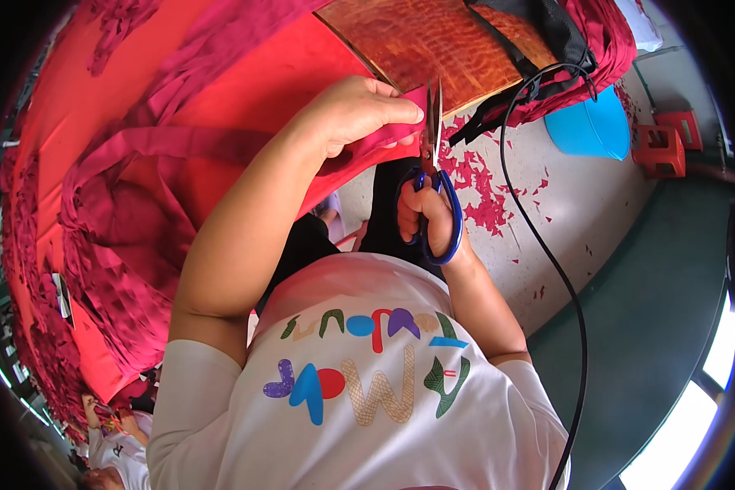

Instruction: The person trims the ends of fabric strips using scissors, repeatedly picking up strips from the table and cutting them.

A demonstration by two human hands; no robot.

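My left hand [367, 116] pinches the edge of a dark red fabric strip [220, 142], thumb on top. The strip trails off to the left into a heap of the same cloth. Through the blue handles of a pair of scissors [437, 175] go the fingers of my right hand [426, 214]. Its blades point up and away from me, slightly parted, right beside the strip's end. Whether the blades touch the fabric I cannot tell.
Red cloth covers the table [245, 69] at left, with a wooden board [433, 41] beyond. Red scraps [486, 192] litter the floor. A blue bucket [592, 126], red stools [661, 149] and a black cable [539, 237] are at right. Another person [122, 445] works at lower left.
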